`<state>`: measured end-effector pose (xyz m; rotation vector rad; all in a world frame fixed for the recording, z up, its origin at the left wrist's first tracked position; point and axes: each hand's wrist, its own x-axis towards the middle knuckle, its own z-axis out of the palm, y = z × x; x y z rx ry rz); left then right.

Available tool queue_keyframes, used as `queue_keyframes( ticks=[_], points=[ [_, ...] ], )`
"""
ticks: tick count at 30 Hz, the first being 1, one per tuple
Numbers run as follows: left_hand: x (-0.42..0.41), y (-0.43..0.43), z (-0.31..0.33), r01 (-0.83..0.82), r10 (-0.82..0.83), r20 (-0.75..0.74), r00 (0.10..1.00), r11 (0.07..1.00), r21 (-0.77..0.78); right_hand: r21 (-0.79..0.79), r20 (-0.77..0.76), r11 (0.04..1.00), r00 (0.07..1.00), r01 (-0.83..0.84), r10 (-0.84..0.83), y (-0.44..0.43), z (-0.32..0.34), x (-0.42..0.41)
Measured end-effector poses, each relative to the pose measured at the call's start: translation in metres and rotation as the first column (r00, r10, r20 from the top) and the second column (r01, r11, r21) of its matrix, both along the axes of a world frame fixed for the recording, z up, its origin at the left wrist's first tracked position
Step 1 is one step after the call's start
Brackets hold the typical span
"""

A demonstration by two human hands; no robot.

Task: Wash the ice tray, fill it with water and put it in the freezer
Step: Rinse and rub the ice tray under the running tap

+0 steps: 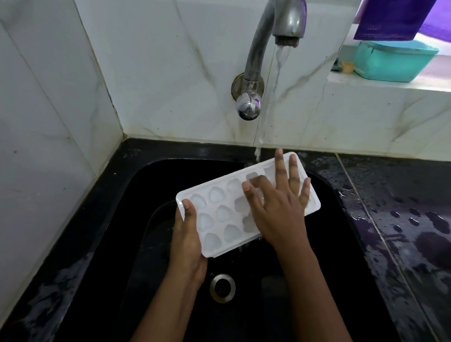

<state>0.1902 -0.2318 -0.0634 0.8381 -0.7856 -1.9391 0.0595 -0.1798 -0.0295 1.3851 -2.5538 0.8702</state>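
We stand at a black sink (142,183), its drain (222,288) nearest us. Above the basin our left hand (188,243) grips the near end of the white ice tray (217,214), thumb over the rim. Our right hand (276,211) lies flat on its far half, fingers spread. We judge the wet plastic could slip from that one-sided grip. Water (276,78) from the tap (288,22) strikes the tray's far edge and may splash the already wet counter (396,228). We can read no brand or writing anywhere.

The left hand (188,243) is gripping the tray (219,214) at its left end, thumb on top. The right hand (276,211) is lying flat on it, fingers spread. Both forearms are reaching forward.
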Motion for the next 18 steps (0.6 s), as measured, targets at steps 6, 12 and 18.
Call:
queue_keyframes(
  ticks=[6,12,18],
  points=[
    [0.000,-0.001,0.002,0.000,0.000,-0.027,1.000,1.000,0.014,0.079,-0.036,0.995,0.998,-0.054,0.057,-0.005,0.001,0.014],
    [-0.003,0.003,0.002,0.029,-0.029,0.016,0.999,0.999,-0.016,0.002,-0.059,0.998,0.996,0.063,-0.063,-0.003,-0.001,0.006],
    [0.000,-0.004,-0.001,-0.007,0.007,0.001,1.000,1.000,0.012,0.031,0.070,0.988,0.986,-0.153,0.150,-0.004,0.004,0.005]
  ],
)
